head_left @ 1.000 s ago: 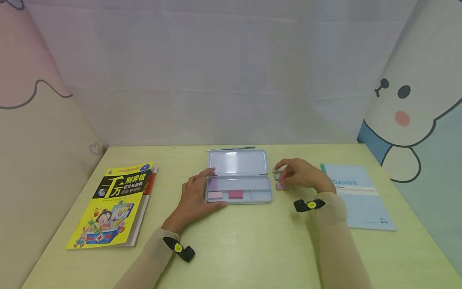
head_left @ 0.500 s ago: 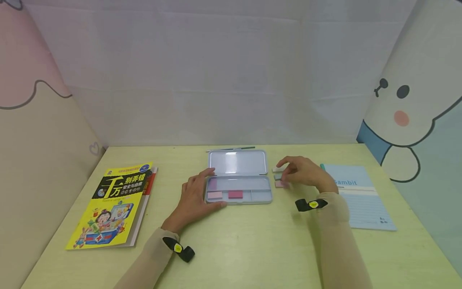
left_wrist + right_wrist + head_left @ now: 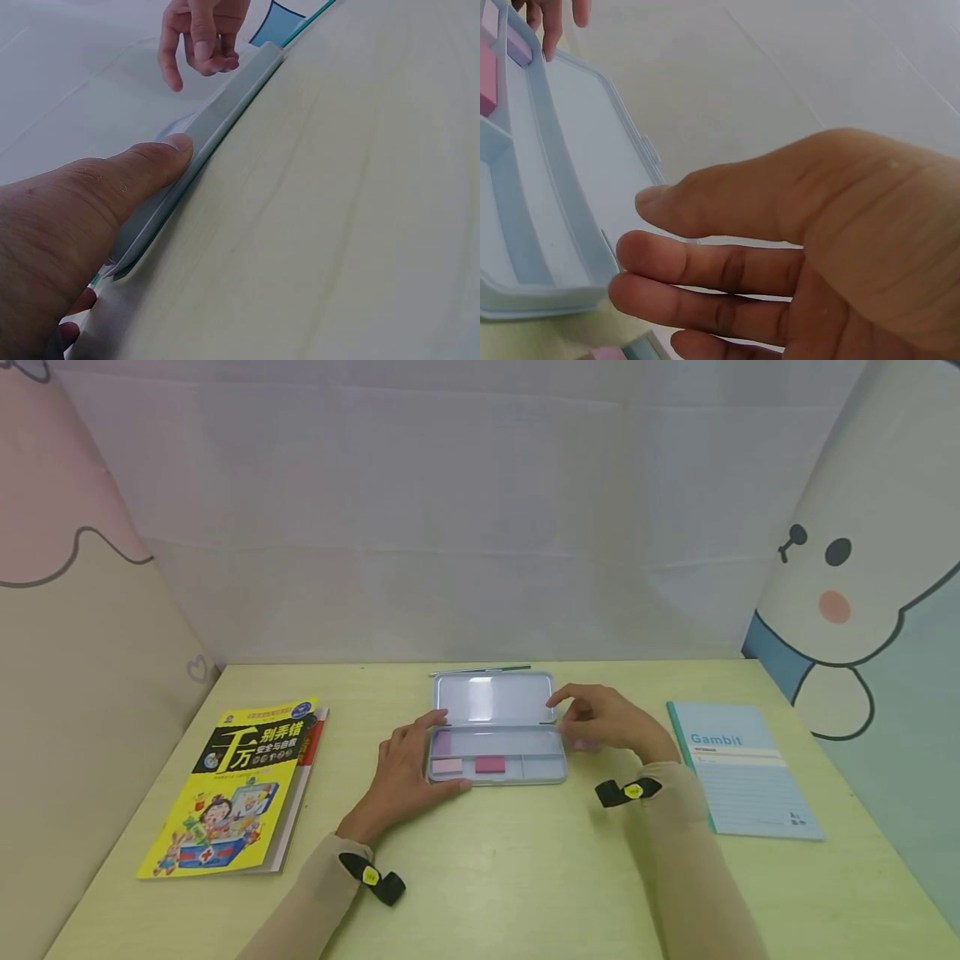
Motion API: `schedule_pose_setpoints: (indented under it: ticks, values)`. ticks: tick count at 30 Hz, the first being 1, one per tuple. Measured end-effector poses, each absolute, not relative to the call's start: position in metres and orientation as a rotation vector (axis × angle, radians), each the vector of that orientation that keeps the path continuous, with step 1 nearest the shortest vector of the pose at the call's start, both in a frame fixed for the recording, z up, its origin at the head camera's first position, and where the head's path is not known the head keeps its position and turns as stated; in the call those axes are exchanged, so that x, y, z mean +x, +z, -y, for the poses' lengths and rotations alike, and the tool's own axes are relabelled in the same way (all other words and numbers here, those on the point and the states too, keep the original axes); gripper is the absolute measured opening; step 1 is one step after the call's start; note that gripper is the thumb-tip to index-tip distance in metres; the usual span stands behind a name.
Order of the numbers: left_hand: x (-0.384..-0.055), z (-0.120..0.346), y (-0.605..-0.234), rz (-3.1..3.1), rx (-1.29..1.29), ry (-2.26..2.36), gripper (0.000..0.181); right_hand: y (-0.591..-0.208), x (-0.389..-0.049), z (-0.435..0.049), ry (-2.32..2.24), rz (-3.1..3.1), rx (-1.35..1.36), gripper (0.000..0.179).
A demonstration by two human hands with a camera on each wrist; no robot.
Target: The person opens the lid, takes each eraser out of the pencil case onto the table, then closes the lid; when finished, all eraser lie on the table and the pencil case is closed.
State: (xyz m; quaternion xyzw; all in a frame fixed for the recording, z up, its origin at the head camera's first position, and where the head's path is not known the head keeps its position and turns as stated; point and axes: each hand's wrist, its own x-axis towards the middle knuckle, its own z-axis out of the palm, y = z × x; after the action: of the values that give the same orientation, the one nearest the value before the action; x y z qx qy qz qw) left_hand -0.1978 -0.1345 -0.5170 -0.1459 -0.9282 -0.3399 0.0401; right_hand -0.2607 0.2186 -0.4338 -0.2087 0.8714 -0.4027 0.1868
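Note:
A pale blue hinged case (image 3: 502, 741) lies with its lid raised at the table's middle. My left hand (image 3: 401, 772) grips its left end, thumb (image 3: 161, 159) along the front wall and index fingertip by the hinge. Inside sit a dark pink block (image 3: 490, 764), a pale pink block (image 3: 448, 766) and a lilac block (image 3: 442, 742). My right hand (image 3: 611, 720) hovers at the case's right end, fingers loosely bent, thumb apart, nothing between them. Below its fingers in the right wrist view, a pink block (image 3: 607, 353) and a grey-green block (image 3: 646, 349) are partly visible.
A yellow book (image 3: 232, 793) lies on another book at the left. On the right is a light blue notebook (image 3: 750, 777). A thin dark-handled stick (image 3: 513, 667) lies behind the case. A pale fabric wall (image 3: 480, 527) closes off the table's back edge.
My right hand shifts slightly right, then moves left to the case's right end, and now covers the loose blocks there in the head view. My left hand stays on the case.

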Motion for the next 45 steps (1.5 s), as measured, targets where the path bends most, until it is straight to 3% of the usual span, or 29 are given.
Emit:
schedule_pose_setpoints:
  ticks: [21,45]
  values:
    - [-0.198,0.133,-0.516,2.86,-0.443,-1.064,0.107,-0.435,-0.25,-0.163,-1.121,-2.27,-0.81,0.036]
    - [-0.199,0.134,-0.517,2.873,-0.433,-1.044,0.108,-0.438,-0.247,-0.147,-1.068,-2.226,-0.837,0.039]
